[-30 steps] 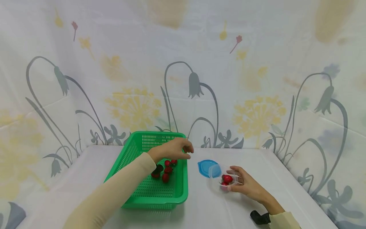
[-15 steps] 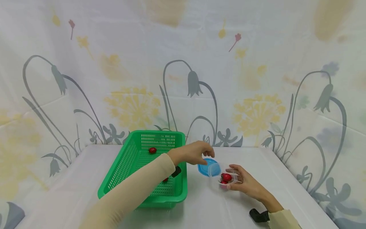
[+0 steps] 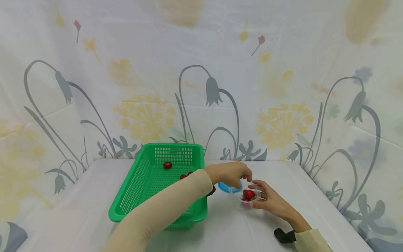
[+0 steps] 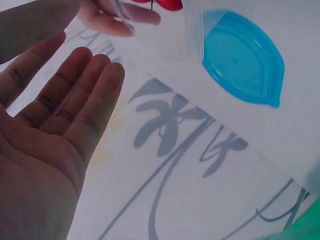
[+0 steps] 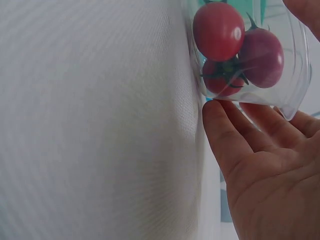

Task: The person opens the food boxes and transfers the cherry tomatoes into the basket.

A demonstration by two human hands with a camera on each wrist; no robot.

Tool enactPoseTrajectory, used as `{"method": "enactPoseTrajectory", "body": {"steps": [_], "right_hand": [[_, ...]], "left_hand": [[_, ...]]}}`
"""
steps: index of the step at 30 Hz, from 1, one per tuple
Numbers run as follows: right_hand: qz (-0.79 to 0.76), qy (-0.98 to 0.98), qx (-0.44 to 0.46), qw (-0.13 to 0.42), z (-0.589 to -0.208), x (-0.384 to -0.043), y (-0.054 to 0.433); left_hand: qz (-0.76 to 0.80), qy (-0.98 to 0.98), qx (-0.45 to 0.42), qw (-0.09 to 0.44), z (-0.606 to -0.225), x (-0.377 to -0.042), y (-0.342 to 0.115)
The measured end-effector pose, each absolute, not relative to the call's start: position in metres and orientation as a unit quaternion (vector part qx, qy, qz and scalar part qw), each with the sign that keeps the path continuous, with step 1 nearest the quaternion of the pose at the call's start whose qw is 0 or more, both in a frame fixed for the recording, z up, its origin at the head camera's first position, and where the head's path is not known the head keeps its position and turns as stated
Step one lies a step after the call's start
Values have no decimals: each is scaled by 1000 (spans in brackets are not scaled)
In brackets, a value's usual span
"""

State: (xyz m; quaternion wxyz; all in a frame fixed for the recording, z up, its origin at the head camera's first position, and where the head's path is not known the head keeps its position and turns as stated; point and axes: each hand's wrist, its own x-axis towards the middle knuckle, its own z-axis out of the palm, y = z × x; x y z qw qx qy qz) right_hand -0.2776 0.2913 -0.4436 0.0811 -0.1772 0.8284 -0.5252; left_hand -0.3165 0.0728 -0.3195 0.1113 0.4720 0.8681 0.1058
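My right hand (image 3: 274,201) has its fingers and thumb round the side of a small clear plastic container (image 5: 295,75) on the table. Inside it sit red cherry tomatoes (image 5: 218,31) with green stems. From the left my left hand (image 3: 228,173) hangs in the air near the container. Its fingers (image 4: 95,105) are fairly straight in the left wrist view, and I see nothing between them. A blue plastic lid (image 4: 243,57) lies flat beside the container, partly covered by my left hand in the head view.
A green plastic basket (image 3: 126,189) with perforated walls stands to the left under my left forearm. Several cherry tomatoes (image 3: 167,165) show inside; the sleeve hides part of it. A patterned cloth (image 3: 201,87) hangs behind the white table (image 3: 226,227).
My left hand has moved right, from above the basket to beside the container, uncovering a tomato at the basket's back. My right hand has stayed at the container.
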Motion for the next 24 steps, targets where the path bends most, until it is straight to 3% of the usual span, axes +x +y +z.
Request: {"method": "enactPoseTrajectory", "body": {"steps": [12, 24], "right_hand": [[-531, 823, -183, 86, -444, -278, 292], [-542, 816, -177, 91, -444, -278, 293]], "left_hand": [[151, 884, 412, 160, -353, -320, 97], [151, 889, 402, 160, -360, -324, 104]]}}
